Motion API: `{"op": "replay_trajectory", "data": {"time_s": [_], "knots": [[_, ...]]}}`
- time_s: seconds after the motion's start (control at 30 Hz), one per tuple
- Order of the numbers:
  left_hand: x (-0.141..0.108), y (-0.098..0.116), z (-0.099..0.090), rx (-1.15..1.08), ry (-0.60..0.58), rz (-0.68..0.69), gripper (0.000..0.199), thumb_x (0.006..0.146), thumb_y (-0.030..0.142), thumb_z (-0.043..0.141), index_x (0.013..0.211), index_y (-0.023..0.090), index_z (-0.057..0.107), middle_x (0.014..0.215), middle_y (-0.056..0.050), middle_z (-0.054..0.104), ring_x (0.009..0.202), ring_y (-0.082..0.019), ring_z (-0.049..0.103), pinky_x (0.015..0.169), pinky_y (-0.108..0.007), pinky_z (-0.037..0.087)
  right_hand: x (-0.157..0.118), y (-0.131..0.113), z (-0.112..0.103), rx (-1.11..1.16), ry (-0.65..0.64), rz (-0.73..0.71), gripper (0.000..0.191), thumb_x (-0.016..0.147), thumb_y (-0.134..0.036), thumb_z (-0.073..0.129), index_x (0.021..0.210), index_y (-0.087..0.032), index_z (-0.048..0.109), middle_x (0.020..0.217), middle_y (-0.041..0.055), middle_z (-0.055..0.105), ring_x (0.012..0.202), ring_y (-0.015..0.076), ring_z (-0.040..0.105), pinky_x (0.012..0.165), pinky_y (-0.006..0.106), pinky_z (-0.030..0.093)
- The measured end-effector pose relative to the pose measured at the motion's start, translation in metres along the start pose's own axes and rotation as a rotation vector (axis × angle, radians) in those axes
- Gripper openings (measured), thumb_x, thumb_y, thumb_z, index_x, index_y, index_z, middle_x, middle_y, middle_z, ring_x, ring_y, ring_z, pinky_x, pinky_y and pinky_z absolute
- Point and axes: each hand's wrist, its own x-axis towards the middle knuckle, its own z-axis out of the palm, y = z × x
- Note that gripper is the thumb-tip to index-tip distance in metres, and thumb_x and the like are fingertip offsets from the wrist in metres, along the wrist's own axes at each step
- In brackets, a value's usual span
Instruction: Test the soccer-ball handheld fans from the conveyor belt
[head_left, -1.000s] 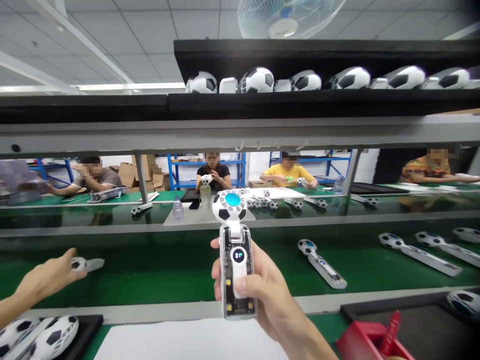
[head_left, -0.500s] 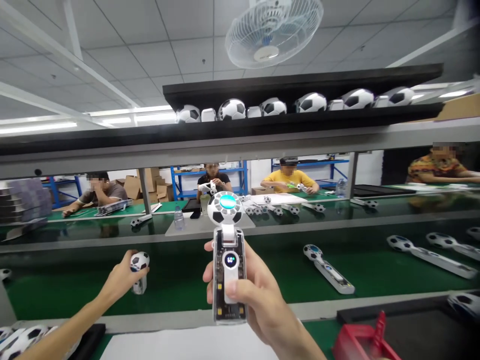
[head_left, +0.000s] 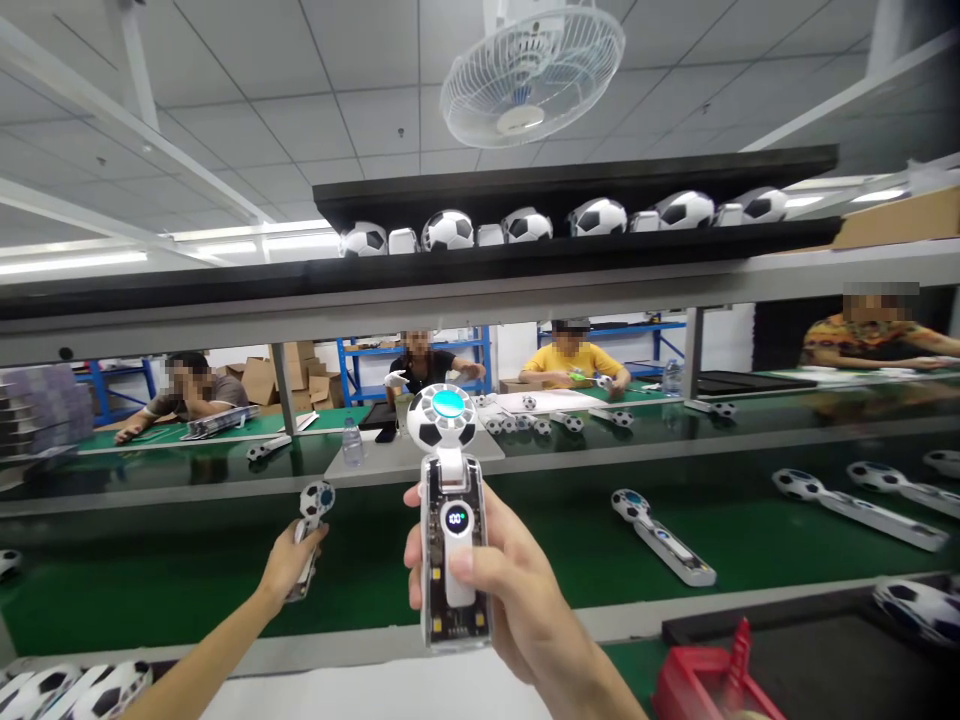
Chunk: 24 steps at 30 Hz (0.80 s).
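Presently, the right hand (head_left: 491, 580) is closed around a handheld fan with a football-patterned head and a clear-sided white handle (head_left: 452, 520), held upright in the middle of the view above the near edge of the workbench. Its long axis runs vertically: the round head with its lit blue centre is at the top, the clear butt of the handle at the bottom, and the face with the small round display is turned toward the wearer (the thumb lies on the white strip just under that display).

The left hand (head_left: 289, 565) grips a second football-headed handheld fan (head_left: 310, 530) by its handle, over the green conveyor belt (head_left: 187, 590). That unit leans slightly, head up and to the right, handle down toward the palm.

A third fan of the same pattern (head_left: 664, 535) lies flat on the belt to the right, well apart from both hands, head pointing up-left and handle down-right. Further units lie at the far right of the belt.

A black tray (head_left: 787, 625) at the lower right holds a football head at its right edge. A red plastic holder (head_left: 694, 685) stands just beside it with a red tool in it. Football heads sit at the lower left corner. The black overhead shelf (head_left: 585, 175) carries a row of football heads and white parts.
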Motion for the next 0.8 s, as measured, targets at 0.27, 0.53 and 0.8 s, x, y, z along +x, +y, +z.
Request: {"op": "replay_trajectory", "data": {"time_s": [0.27, 0.53, 0.8], "knots": [[-0.053, 0.076, 0.007, -0.522, -0.062, -0.199, 0.022, 0.085, 0.030, 0.065, 0.098, 0.014, 0.057, 0.090, -0.010, 0.068, 0.058, -0.015, 0.063, 0.054, -0.029, 0.055, 0.007, 0.011, -0.001, 0.192, 0.001, 0.005, 0.034, 0.094, -0.042, 0.047, 0.087, -0.013, 0.063, 0.057, 0.0041, 0.060, 0.043, 0.0130, 0.056, 0.039, 0.019, 0.043], [-0.103, 0.113, -0.002, -0.720, -0.130, -0.242, 0.026, 0.086, 0.030, 0.063, 0.107, 0.014, 0.060, 0.102, -0.013, 0.068, 0.060, -0.016, 0.063, 0.049, -0.030, 0.055, 0.007, 0.015, 0.003, 0.163, 0.011, 0.017, 0.036, 0.096, -0.044, 0.044, 0.085, -0.015, 0.063, 0.059, 0.0034, 0.060, 0.042, 0.0131, 0.056, 0.038, 0.019, 0.043], [-0.118, 0.109, 0.000, -0.610, -0.253, -0.081, 0.030, 0.080, 0.041, 0.069, 0.102, 0.023, 0.058, 0.091, -0.006, 0.066, 0.054, -0.016, 0.056, 0.039, -0.029, 0.045, 0.011, 0.024, 0.003, 0.052, 0.222, -0.026, 0.032, 0.089, -0.047, 0.058, 0.091, -0.015, 0.063, 0.066, 0.0036, 0.062, 0.055, 0.0123, 0.057, 0.052, 0.021, 0.044]]}}
